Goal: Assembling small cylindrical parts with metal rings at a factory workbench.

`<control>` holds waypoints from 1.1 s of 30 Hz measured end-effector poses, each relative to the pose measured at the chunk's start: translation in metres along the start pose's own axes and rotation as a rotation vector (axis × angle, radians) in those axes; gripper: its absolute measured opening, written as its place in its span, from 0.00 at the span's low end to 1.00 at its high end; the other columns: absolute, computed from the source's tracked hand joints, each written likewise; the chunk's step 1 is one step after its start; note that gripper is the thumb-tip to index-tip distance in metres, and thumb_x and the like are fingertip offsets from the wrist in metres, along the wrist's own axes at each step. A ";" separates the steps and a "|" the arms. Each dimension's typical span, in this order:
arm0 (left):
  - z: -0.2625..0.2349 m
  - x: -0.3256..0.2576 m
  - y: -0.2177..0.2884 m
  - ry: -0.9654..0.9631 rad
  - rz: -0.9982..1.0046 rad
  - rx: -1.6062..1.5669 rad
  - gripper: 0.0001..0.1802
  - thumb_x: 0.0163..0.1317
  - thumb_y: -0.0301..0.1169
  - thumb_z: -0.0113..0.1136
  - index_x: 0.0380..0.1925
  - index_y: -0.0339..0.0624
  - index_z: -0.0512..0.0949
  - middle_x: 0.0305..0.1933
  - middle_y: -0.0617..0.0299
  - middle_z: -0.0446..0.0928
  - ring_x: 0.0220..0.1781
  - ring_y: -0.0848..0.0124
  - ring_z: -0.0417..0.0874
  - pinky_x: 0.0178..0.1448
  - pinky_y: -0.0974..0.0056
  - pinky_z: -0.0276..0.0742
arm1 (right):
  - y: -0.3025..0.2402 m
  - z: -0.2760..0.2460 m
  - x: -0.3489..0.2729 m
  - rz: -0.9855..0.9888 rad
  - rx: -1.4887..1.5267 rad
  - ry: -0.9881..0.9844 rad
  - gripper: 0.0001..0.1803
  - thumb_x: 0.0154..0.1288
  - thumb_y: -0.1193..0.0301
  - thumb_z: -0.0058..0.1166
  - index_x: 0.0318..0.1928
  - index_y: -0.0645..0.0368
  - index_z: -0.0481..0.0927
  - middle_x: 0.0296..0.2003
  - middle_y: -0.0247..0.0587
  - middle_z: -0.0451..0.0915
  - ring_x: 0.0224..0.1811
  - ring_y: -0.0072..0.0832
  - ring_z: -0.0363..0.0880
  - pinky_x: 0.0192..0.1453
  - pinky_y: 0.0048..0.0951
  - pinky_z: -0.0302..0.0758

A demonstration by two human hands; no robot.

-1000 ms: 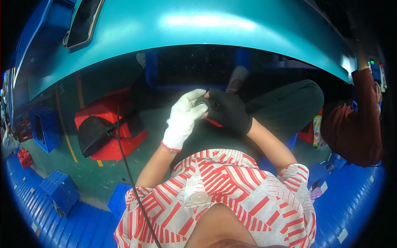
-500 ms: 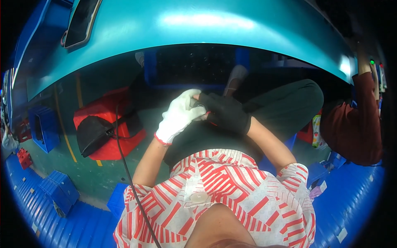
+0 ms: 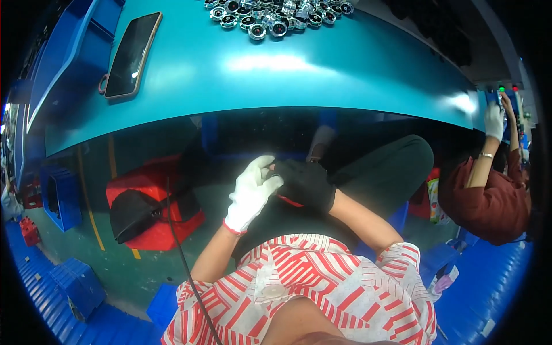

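My left hand (image 3: 250,194) wears a white glove with a red cuff edge. It meets my right hand (image 3: 306,185), in a black glove, above my lap and below the table's near edge. The left thumb and fingers are curled against the right fingertips. Both hands are closed, and whatever may lie between them is hidden. Away from the hands, on the turquoise table (image 3: 201,80), lies a pile of round, shiny parts with dark centres (image 3: 278,29).
A phone (image 3: 133,56) lies on the table's left, beside a blue bin (image 3: 69,63). A black bag (image 3: 133,215) rests on a red cover (image 3: 172,230) at floor level. A cable (image 3: 184,259) hangs near my left arm. At right, a co-worker's white-gloved hand (image 3: 493,121) is raised.
The view has tilted up, so the pile of round parts and the co-worker's gloved hand now show. My hands stay together, with the fingers shifted slightly.
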State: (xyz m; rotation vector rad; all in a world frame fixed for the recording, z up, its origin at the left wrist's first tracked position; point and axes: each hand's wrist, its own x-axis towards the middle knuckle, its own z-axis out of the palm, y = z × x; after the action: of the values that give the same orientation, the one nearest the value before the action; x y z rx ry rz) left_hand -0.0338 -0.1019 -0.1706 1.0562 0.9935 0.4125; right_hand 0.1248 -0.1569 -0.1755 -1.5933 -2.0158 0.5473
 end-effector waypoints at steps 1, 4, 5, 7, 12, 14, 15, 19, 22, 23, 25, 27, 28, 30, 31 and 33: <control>-0.002 0.002 0.000 0.003 -0.003 0.001 0.28 0.55 0.22 0.57 0.57 0.26 0.64 0.37 0.58 0.76 0.31 0.76 0.75 0.36 0.73 0.72 | 0.000 0.001 0.001 0.000 0.004 -0.002 0.20 0.52 0.60 0.63 0.45 0.52 0.75 0.36 0.42 0.78 0.30 0.38 0.80 0.31 0.35 0.75; -0.011 0.008 -0.003 -0.105 0.014 -0.048 0.24 0.56 0.21 0.56 0.54 0.25 0.65 0.37 0.57 0.76 0.33 0.74 0.77 0.38 0.72 0.76 | 0.000 0.003 0.003 0.059 0.115 -0.028 0.23 0.53 0.60 0.63 0.48 0.54 0.75 0.38 0.44 0.78 0.34 0.41 0.80 0.36 0.37 0.76; -0.011 0.009 -0.003 -0.086 -0.018 -0.124 0.25 0.55 0.21 0.58 0.54 0.26 0.66 0.36 0.56 0.78 0.35 0.73 0.79 0.40 0.72 0.76 | 0.001 0.002 0.005 0.082 0.149 -0.051 0.25 0.53 0.62 0.63 0.51 0.55 0.74 0.39 0.45 0.78 0.37 0.43 0.80 0.39 0.37 0.76; -0.012 0.009 0.007 -0.073 -0.072 -0.243 0.27 0.55 0.21 0.60 0.55 0.25 0.65 0.37 0.52 0.79 0.38 0.68 0.83 0.43 0.70 0.79 | 0.010 -0.004 0.005 0.019 0.284 -0.042 0.27 0.54 0.65 0.63 0.55 0.56 0.73 0.41 0.47 0.78 0.42 0.43 0.79 0.45 0.35 0.75; -0.010 0.006 -0.001 -0.087 -0.063 -0.497 0.28 0.58 0.22 0.57 0.58 0.24 0.62 0.42 0.46 0.79 0.40 0.65 0.84 0.46 0.66 0.81 | 0.010 -0.008 0.003 0.184 0.436 0.068 0.24 0.51 0.66 0.66 0.49 0.57 0.76 0.40 0.43 0.79 0.41 0.37 0.81 0.43 0.30 0.76; -0.009 0.004 -0.006 -0.065 -0.053 -0.551 0.28 0.58 0.22 0.57 0.58 0.25 0.62 0.43 0.46 0.78 0.41 0.65 0.84 0.47 0.66 0.81 | 0.007 -0.010 0.003 0.211 0.402 0.055 0.23 0.51 0.66 0.66 0.48 0.57 0.76 0.39 0.43 0.79 0.40 0.36 0.81 0.42 0.30 0.76; -0.010 0.003 -0.008 -0.078 -0.055 -0.558 0.28 0.58 0.22 0.57 0.58 0.25 0.62 0.44 0.46 0.78 0.41 0.65 0.84 0.47 0.65 0.81 | 0.006 -0.009 0.002 0.216 0.393 0.050 0.24 0.51 0.66 0.66 0.48 0.57 0.75 0.39 0.42 0.79 0.39 0.36 0.81 0.41 0.29 0.76; -0.011 0.002 -0.007 -0.100 -0.069 -0.548 0.27 0.58 0.21 0.56 0.58 0.26 0.63 0.46 0.45 0.77 0.42 0.64 0.84 0.48 0.64 0.82 | 0.004 -0.007 0.004 0.132 0.359 0.113 0.25 0.50 0.66 0.67 0.49 0.56 0.75 0.38 0.41 0.79 0.36 0.36 0.81 0.37 0.29 0.75; -0.011 0.002 -0.007 -0.118 -0.066 -0.535 0.27 0.58 0.21 0.56 0.58 0.27 0.64 0.46 0.47 0.77 0.42 0.67 0.83 0.48 0.67 0.81 | 0.007 -0.009 0.001 0.121 0.278 0.043 0.25 0.49 0.66 0.67 0.49 0.55 0.74 0.38 0.41 0.78 0.36 0.36 0.81 0.35 0.29 0.75; -0.009 0.001 -0.005 -0.118 -0.068 -0.535 0.27 0.58 0.21 0.56 0.58 0.27 0.64 0.46 0.47 0.77 0.42 0.67 0.83 0.48 0.67 0.81 | 0.007 -0.009 0.002 0.122 0.278 0.042 0.25 0.49 0.66 0.67 0.49 0.55 0.74 0.38 0.41 0.78 0.36 0.36 0.81 0.35 0.29 0.75; -0.003 0.000 0.000 -0.084 -0.040 -0.433 0.27 0.58 0.21 0.57 0.58 0.27 0.65 0.46 0.50 0.78 0.41 0.71 0.81 0.47 0.71 0.78 | 0.005 -0.010 0.004 0.097 0.188 0.023 0.23 0.48 0.68 0.67 0.47 0.55 0.75 0.37 0.41 0.78 0.35 0.36 0.81 0.34 0.29 0.75; 0.001 -0.001 -0.005 -0.044 -0.019 -0.428 0.27 0.57 0.21 0.58 0.57 0.28 0.65 0.46 0.52 0.78 0.41 0.72 0.80 0.46 0.72 0.76 | 0.003 -0.006 0.003 0.083 0.168 0.038 0.23 0.48 0.69 0.67 0.46 0.55 0.75 0.36 0.41 0.78 0.35 0.36 0.81 0.34 0.30 0.75; 0.002 -0.002 -0.007 -0.004 0.003 -0.422 0.26 0.57 0.22 0.59 0.57 0.28 0.66 0.46 0.53 0.78 0.41 0.74 0.80 0.46 0.73 0.75 | 0.003 -0.005 0.002 0.068 0.147 0.054 0.23 0.48 0.70 0.67 0.46 0.56 0.75 0.36 0.41 0.78 0.35 0.36 0.81 0.34 0.30 0.75; 0.002 -0.003 -0.006 -0.008 -0.001 -0.417 0.25 0.57 0.21 0.58 0.56 0.28 0.67 0.45 0.53 0.78 0.40 0.74 0.80 0.45 0.73 0.75 | 0.004 -0.005 0.001 0.080 0.167 0.037 0.23 0.48 0.70 0.67 0.46 0.56 0.75 0.36 0.41 0.78 0.35 0.37 0.81 0.35 0.30 0.75; 0.002 -0.003 -0.005 -0.013 -0.003 -0.410 0.24 0.57 0.21 0.58 0.55 0.29 0.68 0.45 0.53 0.79 0.40 0.74 0.80 0.45 0.73 0.76 | 0.004 -0.005 0.000 0.093 0.187 0.022 0.23 0.47 0.70 0.67 0.46 0.56 0.75 0.35 0.41 0.77 0.34 0.37 0.81 0.35 0.30 0.75; 0.000 -0.003 -0.001 -0.021 -0.018 -0.382 0.23 0.58 0.21 0.58 0.54 0.28 0.69 0.45 0.54 0.79 0.40 0.74 0.80 0.45 0.73 0.76 | 0.005 -0.003 0.000 0.106 0.217 0.029 0.23 0.48 0.69 0.67 0.46 0.56 0.75 0.35 0.41 0.77 0.34 0.37 0.80 0.36 0.30 0.75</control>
State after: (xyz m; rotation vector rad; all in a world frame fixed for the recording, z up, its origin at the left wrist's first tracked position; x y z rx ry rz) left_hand -0.0354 -0.1041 -0.1700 0.7049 0.8625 0.5503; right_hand 0.1302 -0.1563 -0.1764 -1.5717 -1.7905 0.7511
